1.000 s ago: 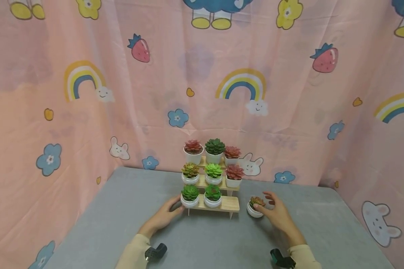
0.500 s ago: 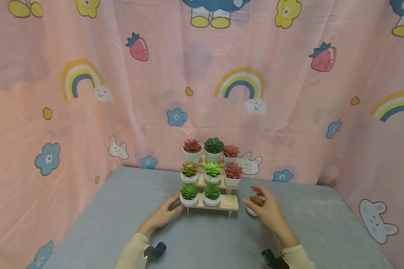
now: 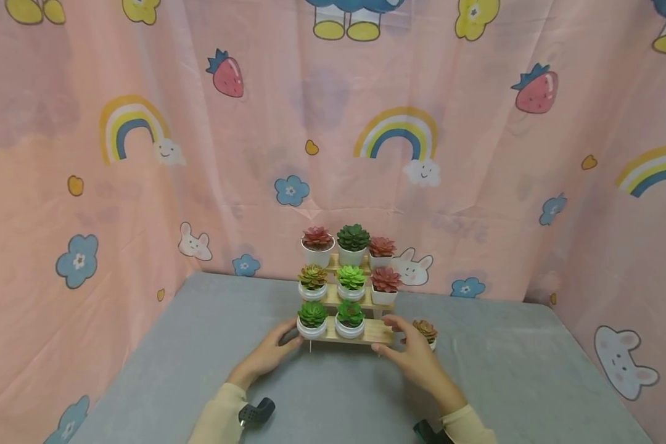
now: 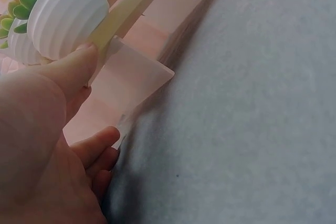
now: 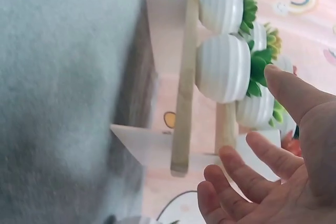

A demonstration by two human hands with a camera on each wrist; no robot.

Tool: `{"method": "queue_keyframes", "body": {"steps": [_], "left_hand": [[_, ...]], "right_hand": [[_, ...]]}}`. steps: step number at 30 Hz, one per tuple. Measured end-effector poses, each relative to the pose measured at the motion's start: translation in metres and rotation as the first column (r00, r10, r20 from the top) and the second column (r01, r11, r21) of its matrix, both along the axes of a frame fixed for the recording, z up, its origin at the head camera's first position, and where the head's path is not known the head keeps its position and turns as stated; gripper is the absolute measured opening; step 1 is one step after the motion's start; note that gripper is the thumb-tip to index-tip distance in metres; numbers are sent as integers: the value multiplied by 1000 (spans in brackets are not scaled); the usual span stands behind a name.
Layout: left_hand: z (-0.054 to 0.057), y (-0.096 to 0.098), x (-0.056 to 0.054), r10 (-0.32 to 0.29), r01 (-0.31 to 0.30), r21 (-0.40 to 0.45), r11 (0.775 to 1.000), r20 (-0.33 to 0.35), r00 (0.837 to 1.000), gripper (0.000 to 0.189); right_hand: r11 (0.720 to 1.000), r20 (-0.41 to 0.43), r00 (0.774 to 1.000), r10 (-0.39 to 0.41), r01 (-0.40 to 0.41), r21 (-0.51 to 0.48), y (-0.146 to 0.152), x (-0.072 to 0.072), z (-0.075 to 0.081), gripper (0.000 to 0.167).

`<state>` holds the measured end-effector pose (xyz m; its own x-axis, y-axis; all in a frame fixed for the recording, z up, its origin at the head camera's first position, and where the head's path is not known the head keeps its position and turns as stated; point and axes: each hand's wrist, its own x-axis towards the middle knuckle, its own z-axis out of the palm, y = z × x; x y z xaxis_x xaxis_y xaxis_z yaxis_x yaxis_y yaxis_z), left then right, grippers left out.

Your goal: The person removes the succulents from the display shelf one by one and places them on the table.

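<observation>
A three-step wooden plant stand with pale translucent legs holds several small artificial succulents in white pots. My left hand grips the left end of its lowest shelf; in the left wrist view the thumb lies on the shelf end beside a ribbed pot. My right hand is at the right end of that shelf, fingers spread and holding nothing. In the right wrist view, its thumb is in front of a green succulent. Touching cannot be told.
A brownish-orange potted succulent stands on the grey tabletop, right of the stand and partly hidden behind my right hand. A pink printed curtain hangs behind and at both sides of the table.
My right hand has moved left, from the lone brownish-orange succulent to the right end of the lowest shelf. That succulent remains on the table. My left hand stays at the stand.
</observation>
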<state>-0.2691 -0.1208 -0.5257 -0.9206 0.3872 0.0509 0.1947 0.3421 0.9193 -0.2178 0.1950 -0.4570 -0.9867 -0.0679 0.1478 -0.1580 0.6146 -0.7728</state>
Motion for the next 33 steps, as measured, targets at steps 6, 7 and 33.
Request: {"method": "queue_keyframes", "body": {"steps": [6,7,33], "left_hand": [[2,-1,2,-12,12,-5,1000,-10,1000,60],[3,-2,2,-11,11,-5,1000,-14,1000,60],[-2,0,-2,4,-4,-32,999,-21,1000,59]], "right_hand": [[998,7,999,41,-40,-38,-9,3,-4,55],[998,7,999,50,-50,-50,-10,3,-4,56],[997,-27,999,23,-25,-80,-43,-32,-15,64]]}}
